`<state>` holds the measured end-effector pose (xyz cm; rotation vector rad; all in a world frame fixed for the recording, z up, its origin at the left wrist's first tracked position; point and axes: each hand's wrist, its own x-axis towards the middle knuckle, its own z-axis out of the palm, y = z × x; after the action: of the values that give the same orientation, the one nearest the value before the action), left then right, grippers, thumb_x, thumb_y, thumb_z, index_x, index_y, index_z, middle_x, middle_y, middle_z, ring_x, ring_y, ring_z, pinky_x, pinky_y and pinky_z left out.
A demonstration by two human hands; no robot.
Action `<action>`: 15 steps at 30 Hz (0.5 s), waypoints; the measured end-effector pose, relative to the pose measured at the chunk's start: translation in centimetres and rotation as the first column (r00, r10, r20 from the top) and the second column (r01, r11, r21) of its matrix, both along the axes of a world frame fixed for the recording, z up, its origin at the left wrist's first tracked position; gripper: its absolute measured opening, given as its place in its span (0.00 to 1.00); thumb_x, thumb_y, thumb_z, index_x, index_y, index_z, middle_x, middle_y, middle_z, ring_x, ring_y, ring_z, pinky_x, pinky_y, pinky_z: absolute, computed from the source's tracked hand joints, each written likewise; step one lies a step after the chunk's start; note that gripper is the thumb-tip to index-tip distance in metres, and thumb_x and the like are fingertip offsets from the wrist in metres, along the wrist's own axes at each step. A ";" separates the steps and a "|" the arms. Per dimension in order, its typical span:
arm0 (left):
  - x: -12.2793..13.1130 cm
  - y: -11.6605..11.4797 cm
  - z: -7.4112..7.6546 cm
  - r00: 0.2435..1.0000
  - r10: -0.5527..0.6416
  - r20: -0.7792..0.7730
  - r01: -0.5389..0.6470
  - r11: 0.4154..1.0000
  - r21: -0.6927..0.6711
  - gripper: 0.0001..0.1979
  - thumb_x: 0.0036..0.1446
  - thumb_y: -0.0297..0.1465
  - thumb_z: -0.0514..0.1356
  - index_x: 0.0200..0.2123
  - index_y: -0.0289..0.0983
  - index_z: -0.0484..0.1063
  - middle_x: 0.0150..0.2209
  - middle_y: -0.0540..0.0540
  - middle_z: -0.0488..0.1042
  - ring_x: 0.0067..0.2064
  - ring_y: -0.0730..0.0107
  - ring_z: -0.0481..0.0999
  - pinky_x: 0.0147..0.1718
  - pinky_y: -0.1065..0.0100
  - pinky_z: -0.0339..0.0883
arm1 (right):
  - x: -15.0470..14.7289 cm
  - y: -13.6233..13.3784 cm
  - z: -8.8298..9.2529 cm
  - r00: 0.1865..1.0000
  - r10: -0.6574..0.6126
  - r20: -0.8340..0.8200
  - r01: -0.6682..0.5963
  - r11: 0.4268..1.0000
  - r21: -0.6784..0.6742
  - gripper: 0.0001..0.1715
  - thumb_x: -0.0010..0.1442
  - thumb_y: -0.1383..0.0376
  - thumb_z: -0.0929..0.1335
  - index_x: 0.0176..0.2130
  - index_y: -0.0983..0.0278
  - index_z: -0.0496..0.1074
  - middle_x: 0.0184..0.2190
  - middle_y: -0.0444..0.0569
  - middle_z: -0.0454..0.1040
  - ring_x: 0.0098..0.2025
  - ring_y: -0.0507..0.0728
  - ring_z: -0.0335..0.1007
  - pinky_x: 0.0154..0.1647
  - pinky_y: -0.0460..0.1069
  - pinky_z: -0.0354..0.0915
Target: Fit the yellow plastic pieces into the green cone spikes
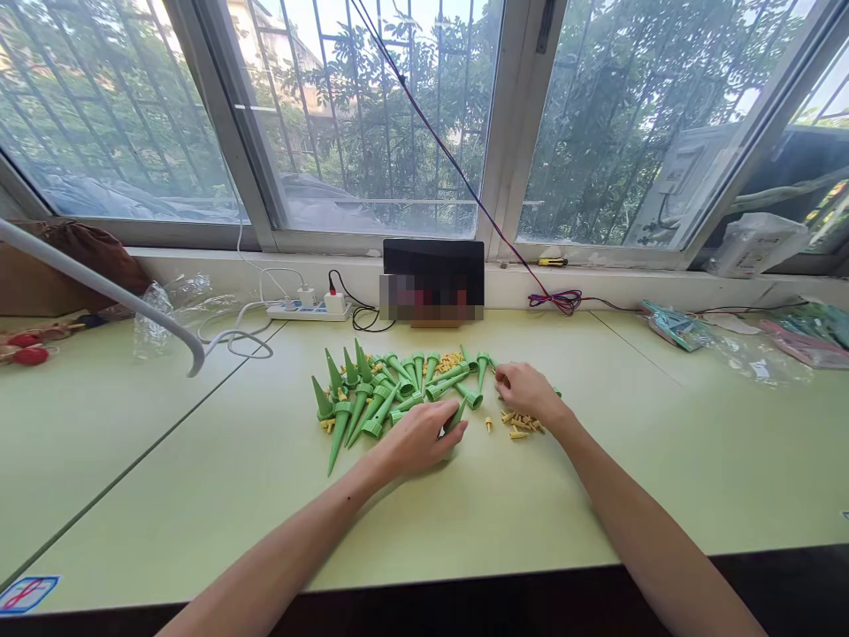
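— What have you got hold of?

— A green plastic cone spike point(456, 414). My left hand point(421, 440) is curled around it, fingers closed on its body. The hand sits low on the pale green table top point(265, 495), at the near edge of the heap.

— And the other hand?

— My right hand point(527, 394) is palm-down over the small yellow plastic pegs point(521, 426), which are scattered just right of the spike. The fingers bend toward them, but I cannot tell whether the tips pinch one, because the hand hides them.

— So what stage is this?

— I'd judge one spike is in hand and a peg is being picked out to go with it.

— What does the next move call for?

— A fine pinch on a single peg, since they lie close together, and my left hand keeping the spike steady.

— What's around you?

— The heap of loose green plastic spikes point(371, 394) lies just behind my left hand, with more yellow bits mixed in. Well back, by the window sill, are a white power strip point(309, 310) and a black box point(434, 261).
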<state>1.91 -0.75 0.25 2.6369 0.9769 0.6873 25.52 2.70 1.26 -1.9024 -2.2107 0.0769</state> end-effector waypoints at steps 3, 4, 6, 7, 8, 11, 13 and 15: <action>0.0 0.0 0.0 1.000 0.013 0.002 -0.013 1.000 0.004 0.14 0.65 0.36 0.50 0.26 0.39 0.57 0.23 0.52 0.62 0.24 0.70 0.59 0.26 0.67 0.52 | 0.0 0.1 -0.2 1.000 -0.020 0.006 0.021 1.000 -0.011 0.07 0.59 0.69 0.65 0.34 0.63 0.73 0.34 0.50 0.77 0.38 0.56 0.70 0.30 0.47 0.52; 0.0 0.0 0.0 1.000 0.018 0.005 -0.018 1.000 0.002 0.14 0.66 0.36 0.50 0.26 0.40 0.57 0.23 0.52 0.62 0.24 0.70 0.60 0.26 0.67 0.52 | 0.0 0.1 -0.2 0.999 -0.031 0.009 0.031 0.999 -0.012 0.07 0.59 0.69 0.65 0.35 0.63 0.73 0.35 0.50 0.77 0.38 0.56 0.70 0.31 0.47 0.52; 0.0 0.0 0.1 1.000 0.027 0.012 -0.027 1.000 -0.010 0.15 0.66 0.36 0.49 0.26 0.40 0.56 0.24 0.52 0.62 0.25 0.70 0.61 0.27 0.67 0.53 | -0.1 0.1 -0.3 0.999 -0.052 0.015 0.052 0.999 -0.012 0.07 0.60 0.69 0.65 0.36 0.63 0.73 0.36 0.52 0.77 0.39 0.57 0.70 0.31 0.47 0.53; 0.0 0.0 0.2 0.999 0.032 0.018 -0.032 0.999 -0.017 0.15 0.66 0.36 0.49 0.26 0.40 0.56 0.24 0.52 0.62 0.25 0.70 0.61 0.27 0.67 0.53 | -0.1 0.1 -0.3 0.998 -0.062 0.019 0.063 0.998 -0.011 0.07 0.60 0.69 0.65 0.36 0.63 0.73 0.37 0.52 0.77 0.39 0.57 0.70 0.31 0.47 0.53; 0.0 0.0 0.2 0.999 0.039 0.028 -0.039 0.999 -0.021 0.15 0.66 0.36 0.49 0.26 0.40 0.56 0.25 0.52 0.63 0.26 0.69 0.61 0.27 0.67 0.53 | -0.2 0.1 -0.4 0.997 -0.070 0.022 0.071 0.997 -0.012 0.07 0.59 0.69 0.65 0.36 0.63 0.73 0.37 0.52 0.77 0.39 0.57 0.70 0.32 0.47 0.53; 0.0 0.0 0.3 0.995 0.070 0.069 -0.068 0.997 -0.035 0.14 0.66 0.36 0.49 0.27 0.40 0.56 0.26 0.51 0.63 0.27 0.69 0.62 0.27 0.67 0.54 | -0.3 0.2 -0.5 0.996 -0.079 0.033 0.079 0.997 -0.019 0.07 0.59 0.69 0.65 0.36 0.63 0.73 0.37 0.52 0.77 0.39 0.58 0.71 0.32 0.47 0.54; 0.1 0.1 0.2 0.991 0.099 0.096 -0.095 0.994 -0.046 0.14 0.66 0.36 0.50 0.27 0.40 0.57 0.26 0.51 0.64 0.28 0.68 0.63 0.28 0.67 0.54 | -0.4 0.2 -0.6 0.996 -0.079 0.041 0.080 0.997 -0.018 0.07 0.59 0.69 0.65 0.37 0.63 0.73 0.37 0.53 0.77 0.40 0.58 0.71 0.32 0.48 0.55; 0.1 0.2 0.1 0.985 0.131 0.112 -0.125 0.990 -0.058 0.14 0.66 0.36 0.50 0.27 0.40 0.56 0.27 0.51 0.64 0.28 0.68 0.64 0.29 0.67 0.55 | -0.5 0.1 -0.7 0.995 -0.085 0.049 0.086 0.996 -0.012 0.08 0.59 0.69 0.64 0.38 0.64 0.73 0.39 0.54 0.77 0.42 0.59 0.71 0.34 0.48 0.56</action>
<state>1.98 -0.55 0.35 2.4766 1.1220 0.8231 25.02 2.83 0.54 -2.0244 -2.1611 0.0332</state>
